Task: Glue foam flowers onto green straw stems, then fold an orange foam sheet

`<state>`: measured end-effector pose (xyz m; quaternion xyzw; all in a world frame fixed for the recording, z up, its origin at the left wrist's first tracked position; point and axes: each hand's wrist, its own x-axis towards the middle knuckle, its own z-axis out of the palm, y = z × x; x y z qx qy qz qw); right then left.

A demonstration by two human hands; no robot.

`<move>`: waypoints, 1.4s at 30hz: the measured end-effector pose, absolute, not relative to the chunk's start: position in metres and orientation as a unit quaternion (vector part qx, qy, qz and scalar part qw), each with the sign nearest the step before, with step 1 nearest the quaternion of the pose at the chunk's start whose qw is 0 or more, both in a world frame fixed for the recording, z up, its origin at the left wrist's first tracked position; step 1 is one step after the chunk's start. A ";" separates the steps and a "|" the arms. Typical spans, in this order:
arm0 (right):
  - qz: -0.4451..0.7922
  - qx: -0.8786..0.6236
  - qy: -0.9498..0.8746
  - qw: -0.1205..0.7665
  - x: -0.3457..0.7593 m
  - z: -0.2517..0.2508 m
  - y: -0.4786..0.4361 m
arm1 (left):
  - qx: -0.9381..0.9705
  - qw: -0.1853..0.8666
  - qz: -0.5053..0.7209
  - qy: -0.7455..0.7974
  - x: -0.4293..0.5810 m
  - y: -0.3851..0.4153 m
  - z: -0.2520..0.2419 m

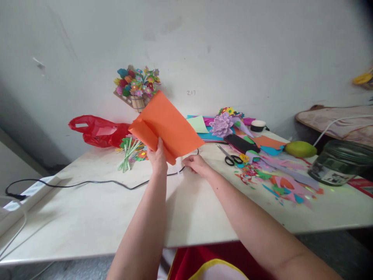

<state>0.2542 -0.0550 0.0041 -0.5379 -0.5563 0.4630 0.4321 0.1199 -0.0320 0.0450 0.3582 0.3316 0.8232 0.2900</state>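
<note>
My left hand (157,157) is closed on the lower left part of an orange sheet (171,124), paper or thin foam, and holds it tilted above the table. The sheet's left side is rolled or folded over. Just right of its lower edge, my right hand (197,165) is low over the table with its fingers drawn together. What these fingers hold, if anything, is too small to make out. Close to their tips are a small pale translucent piece (179,168) and a black cord (122,184), which passes under my left wrist.
Scissors (230,156), a phone (241,144), coloured scraps (287,186), a green fruit (300,149) and a glass jar (340,163) lie right. Pale green stems (127,153) and a red plastic bag (101,132) are left. A flower basket (138,103) hangs behind.
</note>
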 end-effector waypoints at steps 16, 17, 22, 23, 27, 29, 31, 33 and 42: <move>0.394 -0.559 -0.606 0.406 0.252 -0.010 -0.045 | 0.416 0.220 0.744 0.475 0.101 -0.011 -0.006; 0.396 -0.554 -0.608 0.408 0.251 -0.009 -0.046 | 0.417 0.223 0.740 0.479 0.100 -0.010 -0.007; 0.397 -0.532 -0.627 0.408 0.250 -0.005 -0.050 | 0.412 0.249 0.732 0.481 0.097 -0.006 -0.015; 0.393 -0.532 -0.630 0.406 0.250 -0.005 -0.051 | 0.411 0.254 0.735 0.475 0.097 -0.005 -0.015; 0.369 -0.536 -0.637 0.413 0.250 -0.006 -0.051 | 0.413 0.277 0.743 0.449 0.099 -0.007 -0.013; 0.352 -0.532 -0.640 0.427 0.251 -0.007 -0.051 | 0.416 0.286 0.743 0.439 0.101 -0.009 -0.009; 0.336 -0.525 -0.645 0.443 0.251 -0.007 -0.050 | 0.420 0.286 0.740 0.440 0.103 -0.012 -0.006; 0.323 -0.519 -0.649 0.453 0.252 -0.008 -0.049 | 0.427 0.274 0.729 0.459 0.105 -0.014 -0.003; 0.154 -0.572 -0.583 0.556 0.260 -0.006 -0.042 | 0.515 0.183 0.660 0.515 0.107 -0.024 0.002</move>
